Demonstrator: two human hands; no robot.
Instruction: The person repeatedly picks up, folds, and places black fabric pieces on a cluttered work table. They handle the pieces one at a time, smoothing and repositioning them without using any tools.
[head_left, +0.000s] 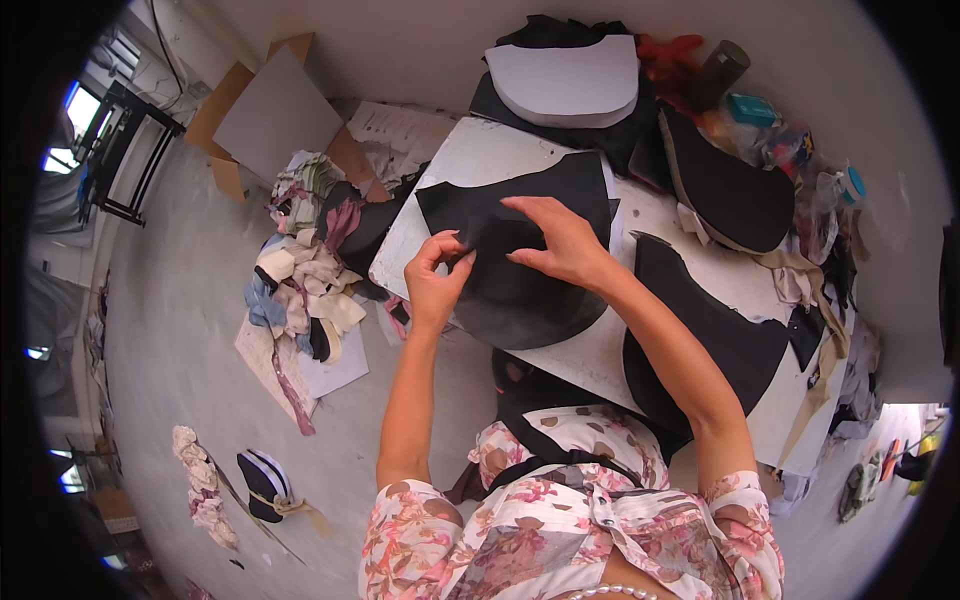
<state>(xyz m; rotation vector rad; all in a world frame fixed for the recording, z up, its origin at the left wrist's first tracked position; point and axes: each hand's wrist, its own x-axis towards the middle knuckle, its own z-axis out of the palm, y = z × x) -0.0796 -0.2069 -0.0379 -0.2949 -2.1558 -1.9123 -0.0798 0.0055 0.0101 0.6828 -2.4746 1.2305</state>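
A large black fabric piece with a curved lower edge and pointed upper corner lies on the white table in front of me. My left hand is at its left side, fingers curled and thumb close to the fingertips, pinching the fabric where it rises a little. Over the middle of the piece is my right hand, thumb and forefinger apart, with nothing visible between them. A second black cut piece lies to the right, partly behind my right forearm.
Stacked white curved panels sit on black material at the back. A dark curved pad and plastic bags lie at the right. Fabric scraps are heaped left of the table, near a cardboard box. A strapped bundle lies on the floor.
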